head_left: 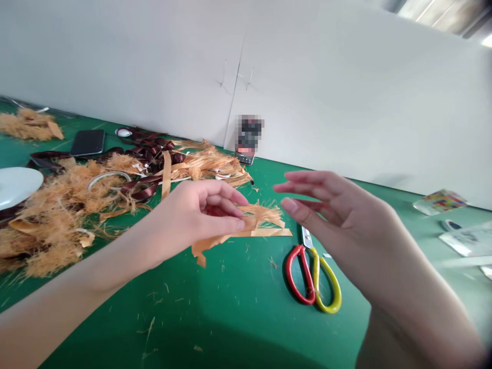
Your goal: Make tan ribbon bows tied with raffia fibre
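My left hand (pixel 200 212) is closed in a pinch on an orange frayed ribbon strip (pixel 257 221), which it holds above the green table (pixel 238 312). The strip's fringed end sticks out to the right and a loose tail hangs below the fingers. Just right of the fringe, my right hand (pixel 334 210) hovers with its fingers stretched out and apart, holding nothing. Scissors with one red and one yellow handle (pixel 313 279) lie on the table below my right hand, their blades partly hidden behind it.
A heap of frayed orange ribbon (pixel 57 215) and dark maroon ribbon (pixel 151 154) covers the left of the table. A black phone (pixel 88 142), a white plate (pixel 17 184), a tape ring (pixel 109 177) and a small colourful box (pixel 440 201) also lie about. A white wall stands behind.
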The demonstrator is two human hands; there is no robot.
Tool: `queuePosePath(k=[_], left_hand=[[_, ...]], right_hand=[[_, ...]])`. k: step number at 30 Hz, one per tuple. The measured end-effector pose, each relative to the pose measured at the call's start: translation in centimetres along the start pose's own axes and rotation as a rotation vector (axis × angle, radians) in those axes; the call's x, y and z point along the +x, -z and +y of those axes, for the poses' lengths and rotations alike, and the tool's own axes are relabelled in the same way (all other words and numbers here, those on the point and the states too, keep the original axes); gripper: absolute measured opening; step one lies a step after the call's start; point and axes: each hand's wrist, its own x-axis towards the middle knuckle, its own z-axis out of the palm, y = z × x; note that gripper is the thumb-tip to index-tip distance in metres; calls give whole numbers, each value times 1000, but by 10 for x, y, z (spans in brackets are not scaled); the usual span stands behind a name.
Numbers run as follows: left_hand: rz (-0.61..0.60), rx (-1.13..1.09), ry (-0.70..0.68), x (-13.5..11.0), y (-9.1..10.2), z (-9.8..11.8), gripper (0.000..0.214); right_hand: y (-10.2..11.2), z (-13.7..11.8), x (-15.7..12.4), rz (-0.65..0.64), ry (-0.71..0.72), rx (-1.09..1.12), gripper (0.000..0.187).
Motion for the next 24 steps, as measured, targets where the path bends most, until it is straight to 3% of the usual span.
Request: queuePosePath(k=[2, 6, 13, 18, 24], left_hand=[[-29, 43, 21, 0, 1, 2, 22], [-100, 110, 32, -1, 0, 7, 26], [-142, 182, -18, -8, -1, 10, 20], [-138, 76, -71, -5, -1, 3, 25], [-150, 15, -16, -1, 2, 3, 27]], right_hand=[[-2, 0, 0, 9, 80, -16, 28], [-7, -1, -2, -211, 147, 11, 25], [-14, -4, -2, -344, 32, -1, 18], [-11, -9, 1, -331, -77, 103, 27], [-6, -7, 2, -301, -125, 112, 21]])
